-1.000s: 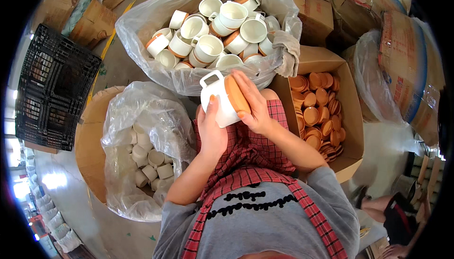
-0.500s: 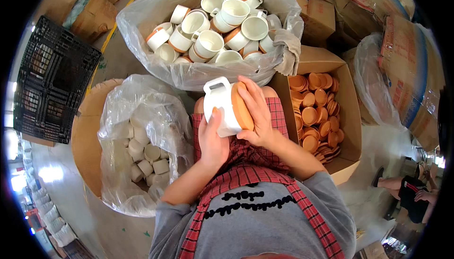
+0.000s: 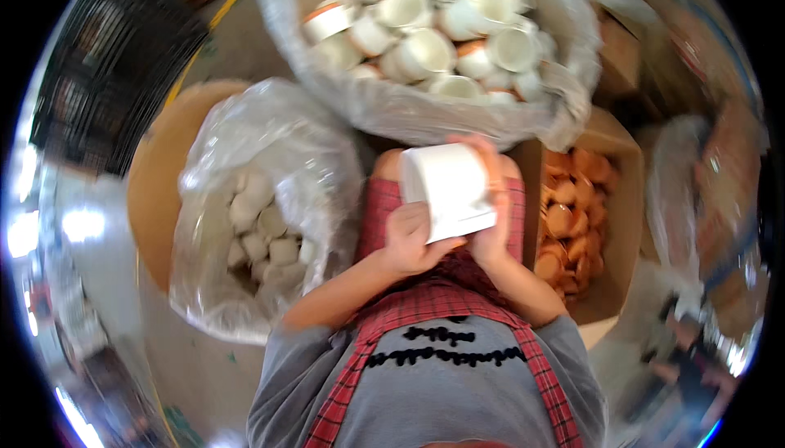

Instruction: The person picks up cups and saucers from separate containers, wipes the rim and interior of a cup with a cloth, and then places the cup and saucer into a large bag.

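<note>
Both hands on one white mug (image 3: 448, 189), held over the lap, just below the big bag of mugs. Left hand (image 3: 411, 239) grips it from underneath, fingers curled around the lower edge. Right hand (image 3: 492, 203) wraps the right side, fingers closed over the top. Mug looks tilted on its side, base or wall toward the camera; frame is motion-blurred, so I can't tell where the handle is.

Around it:
- Clear plastic bag (image 3: 458, 117) straight ahead, full of white mugs (image 3: 425, 47), some with orange-brown showing.
- Cardboard box (image 3: 617, 203) to the right, holding orange-brown round lids (image 3: 568, 219), stacked loosely. Right hand is just beside its left wall.
- Second clear bag (image 3: 270, 203) to the left, sitting in a brown box, with small white pieces (image 3: 266, 231) at the bottom. Well apart from the hands.
- Black plastic crate (image 3: 114, 72) far left, on the floor.

Person wears a grey top with a red checked apron (image 3: 441, 317).
</note>
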Available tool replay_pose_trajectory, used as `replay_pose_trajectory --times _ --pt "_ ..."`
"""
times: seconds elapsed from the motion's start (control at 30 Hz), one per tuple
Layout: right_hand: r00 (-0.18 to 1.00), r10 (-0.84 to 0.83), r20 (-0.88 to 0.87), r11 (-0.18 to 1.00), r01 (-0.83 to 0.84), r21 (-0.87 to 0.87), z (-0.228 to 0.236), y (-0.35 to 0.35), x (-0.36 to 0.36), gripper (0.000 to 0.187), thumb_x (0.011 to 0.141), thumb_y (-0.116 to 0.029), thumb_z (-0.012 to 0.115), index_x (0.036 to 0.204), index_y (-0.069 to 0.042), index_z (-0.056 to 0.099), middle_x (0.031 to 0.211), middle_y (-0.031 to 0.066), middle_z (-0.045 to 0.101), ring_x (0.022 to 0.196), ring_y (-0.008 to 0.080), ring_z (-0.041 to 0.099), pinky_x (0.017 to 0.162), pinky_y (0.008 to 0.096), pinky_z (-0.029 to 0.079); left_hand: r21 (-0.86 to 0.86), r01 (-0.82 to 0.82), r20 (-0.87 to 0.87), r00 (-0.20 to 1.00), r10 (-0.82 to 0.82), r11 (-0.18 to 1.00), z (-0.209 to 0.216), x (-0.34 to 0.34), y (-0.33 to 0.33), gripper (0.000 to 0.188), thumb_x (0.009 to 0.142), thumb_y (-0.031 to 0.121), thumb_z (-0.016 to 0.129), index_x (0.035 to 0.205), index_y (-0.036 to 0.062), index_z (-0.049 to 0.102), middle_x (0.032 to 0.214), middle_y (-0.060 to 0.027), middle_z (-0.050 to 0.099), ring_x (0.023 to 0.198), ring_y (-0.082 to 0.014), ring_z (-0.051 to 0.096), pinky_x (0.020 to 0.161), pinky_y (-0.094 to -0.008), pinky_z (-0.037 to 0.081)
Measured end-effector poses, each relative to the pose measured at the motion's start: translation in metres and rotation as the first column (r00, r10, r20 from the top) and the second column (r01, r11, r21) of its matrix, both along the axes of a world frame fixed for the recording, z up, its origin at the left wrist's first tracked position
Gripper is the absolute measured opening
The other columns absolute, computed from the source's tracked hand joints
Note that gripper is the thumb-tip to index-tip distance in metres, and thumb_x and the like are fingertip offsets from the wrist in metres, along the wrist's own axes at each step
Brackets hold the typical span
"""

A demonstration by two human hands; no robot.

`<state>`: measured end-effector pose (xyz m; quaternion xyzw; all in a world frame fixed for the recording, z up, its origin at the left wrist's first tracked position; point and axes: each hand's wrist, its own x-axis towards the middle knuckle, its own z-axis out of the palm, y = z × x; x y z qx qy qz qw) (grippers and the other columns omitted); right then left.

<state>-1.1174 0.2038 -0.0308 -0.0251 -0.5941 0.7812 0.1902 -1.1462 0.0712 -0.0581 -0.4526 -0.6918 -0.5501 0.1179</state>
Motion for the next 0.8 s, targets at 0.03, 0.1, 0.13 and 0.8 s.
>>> replay_pose_trajectory --times 0.03,0.1,0.13,0.8 --pt "0.997 -0.073 0.035 0.997 0.072 0.027 0.016 -0.007 -0.005 0.087 0.085 -0.069 0.033 0.135 0.003 0.036 0.132 0.0134 0.044 0.121 0.0224 0.043 0.102 0.0336 0.033 0.053 -0.069 0.092 0.994 0.064 0.996 0.002 0.002 0.003 0.027 0.075 0.026 0.072 0.084 0.0021 0.062 0.075 -0.0134 0.062 0.062 -0.0323 0.06 0.054 -0.0394 0.046" --pt "0.988 -0.154 -0.01 0.986 0.154 0.06 0.011 -0.009 -0.016 0.091 0.084 -0.072 0.03 0.133 0.005 0.037 0.131 0.0157 0.046 0.118 0.0237 0.046 0.098 0.0355 0.038 0.108 -0.093 0.308 0.95 0.055 0.99 0.016 0.003 0.009 0.026 0.078 0.024 0.068 0.089 0.001 0.062 0.075 -0.0148 0.061 0.066 -0.0329 0.06 0.059 -0.0385 0.046" --pt "0.974 -0.221 -0.05 0.936 0.226 0.27 0.019 -0.011 -0.024 0.098 0.081 -0.076 0.03 0.132 0.006 0.037 0.131 0.018 0.046 0.115 0.0246 0.049 0.096 0.036 0.04 0.216 -0.171 0.541 0.84 0.028 0.961 0.02 0.006 0.015 0.025 0.08 0.022 0.066 0.093 0.001 0.062 0.076 -0.0154 0.061 0.067 -0.0336 0.06 0.06 -0.0387 0.045" --pt "0.261 -0.899 0.352 0.431 0.381 0.818 -0.197 0.267 0.211 0.02 0.086 -0.008 0.053 0.101 0.0 0.064 0.097 0.0119 0.064 0.089 0.0206 0.06 0.082 0.0334 0.048 -0.914 0.287 0.384 0.838 0.388 0.286 -0.249 -0.002 -0.25 0.037 0.085 0.024 0.058 0.112 -0.0027 0.055 0.115 -0.0224 0.057 0.102 -0.0332 0.058 0.086 -0.04 0.047"
